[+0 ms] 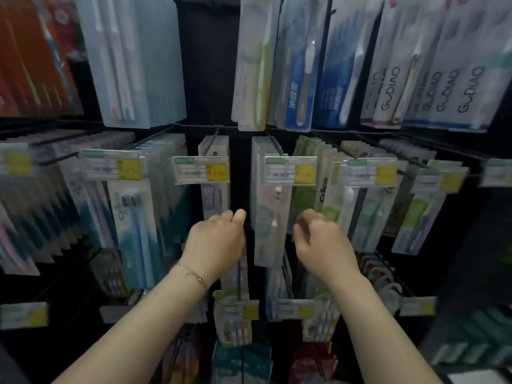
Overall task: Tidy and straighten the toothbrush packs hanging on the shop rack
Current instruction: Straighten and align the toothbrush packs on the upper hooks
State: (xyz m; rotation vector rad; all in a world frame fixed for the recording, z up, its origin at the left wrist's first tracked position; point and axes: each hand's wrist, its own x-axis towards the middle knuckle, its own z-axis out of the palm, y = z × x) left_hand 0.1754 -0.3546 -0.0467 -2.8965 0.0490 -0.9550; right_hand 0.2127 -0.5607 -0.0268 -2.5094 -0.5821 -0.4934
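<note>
Toothbrush packs hang in rows on a black wire rack. In the middle row, a pale grey-green pack (270, 231) hangs between my two hands, slightly tilted. A purple-marked pack (214, 200) hangs just left of it. My left hand (219, 242), wearing a thin bracelet, has its fingers curled beside the lower part of the purple pack. My right hand (321, 239) is curled loosely in front of the green packs (306, 198), right of the pale pack. Whether either hand grips a pack is unclear.
Price tags (291, 170) hang at the hook ends of the middle row. Larger packs (299, 65) hang in the row above. A lower row of packs (235, 322) with its own tags juts out under my wrists. Blue packs (135, 223) fill the left side.
</note>
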